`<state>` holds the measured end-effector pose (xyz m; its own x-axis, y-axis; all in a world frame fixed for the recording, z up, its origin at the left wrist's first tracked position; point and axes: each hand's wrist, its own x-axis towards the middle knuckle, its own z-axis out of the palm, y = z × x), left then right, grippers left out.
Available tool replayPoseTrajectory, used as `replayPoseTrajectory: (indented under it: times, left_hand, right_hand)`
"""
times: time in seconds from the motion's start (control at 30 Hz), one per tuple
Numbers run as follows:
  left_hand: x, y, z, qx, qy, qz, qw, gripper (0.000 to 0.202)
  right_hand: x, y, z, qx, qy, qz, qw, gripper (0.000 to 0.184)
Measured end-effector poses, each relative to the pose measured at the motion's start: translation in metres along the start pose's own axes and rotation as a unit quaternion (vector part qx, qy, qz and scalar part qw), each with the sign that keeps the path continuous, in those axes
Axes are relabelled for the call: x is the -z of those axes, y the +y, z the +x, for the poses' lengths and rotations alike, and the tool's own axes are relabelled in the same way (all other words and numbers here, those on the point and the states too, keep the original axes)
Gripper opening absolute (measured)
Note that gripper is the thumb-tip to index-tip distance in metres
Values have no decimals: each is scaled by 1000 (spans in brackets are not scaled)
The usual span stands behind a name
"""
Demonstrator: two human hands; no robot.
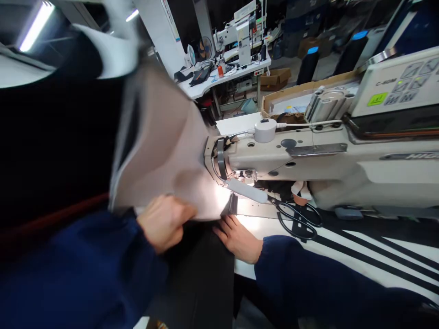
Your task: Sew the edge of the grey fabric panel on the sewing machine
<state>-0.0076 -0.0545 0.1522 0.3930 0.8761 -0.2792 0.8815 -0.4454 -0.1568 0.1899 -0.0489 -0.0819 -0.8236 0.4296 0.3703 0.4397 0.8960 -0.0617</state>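
My left hand (164,223) is closed on the lower edge of a pale beige fabric piece (161,151) that rises up and blurs toward the upper left. My right hand (238,238) lies on dark fabric (206,269) just in front of the needle area of a cream industrial sewing machine (308,160), fingers stretched toward the lit presser foot (233,203). Both sleeves are dark blue.
Black-handled scissors (297,219) lie on the machine bed to the right of my right hand. Black cloth with white stripes (377,256) covers the table at right. A control panel (398,87), a cardboard box (284,98) and other sewing stations (236,45) stand behind.
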Motion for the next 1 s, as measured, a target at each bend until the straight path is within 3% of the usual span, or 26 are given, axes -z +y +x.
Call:
replayPoseTrajectory:
  times: [0.1,0.17,0.2,0.27,0.33,0.4,0.47,0.5,0.6,0.67,0.77,0.87,0.9,0.97,1.0]
  left_hand:
    - [-60,-15,-24,75,-80,-91,990,35]
    - [-90,-34,-29,135,-112,-185,967,25]
    - [-96,-41,-27,162,-128,-251,946,21]
    - [-89,-49,-23,207,-159,-409,875,21]
    - [-63,-46,-19,232,-165,-549,786,33]
    - [-37,-38,-17,243,-141,-609,741,40]
    - [-26,-34,-17,232,-128,-596,758,41]
    - [-30,-34,-18,213,-125,-561,790,40]
    - [-66,-47,-22,116,-116,-325,931,35]
    - [-94,-56,-23,73,-124,-128,981,40]
    - [-108,-48,-16,59,-190,32,979,37]
    - [-87,-3,10,-21,-240,51,969,6]
    - [-79,16,24,-55,-236,33,970,8]
    - [-72,51,56,-136,-100,-53,984,17]
    - [-74,64,73,-140,-42,-63,987,23]
  right_hand:
    - [3,4,1,9,-18,17,1000,51]
    - [6,5,3,11,-27,16,999,53]
    - [7,6,3,8,-28,16,999,53]
    - [8,8,4,1,-27,17,999,53]
    - [7,10,4,1,-27,16,999,52]
    - [5,12,4,7,-26,8,1000,51]
    - [3,13,4,12,-17,-1,1000,49]
    - [3,14,5,11,-10,-3,1000,47]
    - [1,13,5,2,11,-8,1000,41]
    - [-1,10,5,-21,24,-25,999,38]
    - [-7,3,3,-43,37,-64,996,37]
    - [-13,-1,3,-41,37,-46,997,38]
    - [-14,-1,3,-47,34,-11,998,37]
    - [-14,0,5,-64,30,71,995,34]
    - [-12,2,6,-71,28,107,991,34]
